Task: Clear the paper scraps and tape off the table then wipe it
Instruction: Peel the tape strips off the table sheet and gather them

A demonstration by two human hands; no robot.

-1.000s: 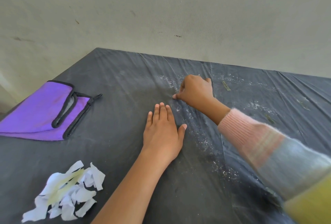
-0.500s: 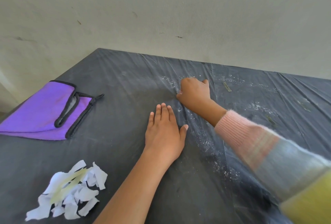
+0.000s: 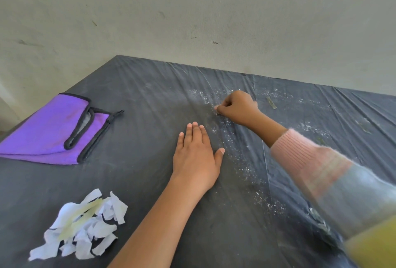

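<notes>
- A plain room, possibly a home, is showing.
- A scuffed off-white wall point(image 3: 214, 10) is backing the tabletop point(image 3: 137, 182).
- Wrinkled dark plastic sheeting point(image 3: 162, 87) is covering it.

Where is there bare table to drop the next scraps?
Bare: the stretch between purple cloth and left hand, back to the far corner at the wall. Narrower gap between scrap pile and left forearm. Crowded right of that hand: white crumbs, tape strip, right hand.

Off-white plaster wall point(image 3: 214, 10) with small dark scuffs, soft even light.
</notes>
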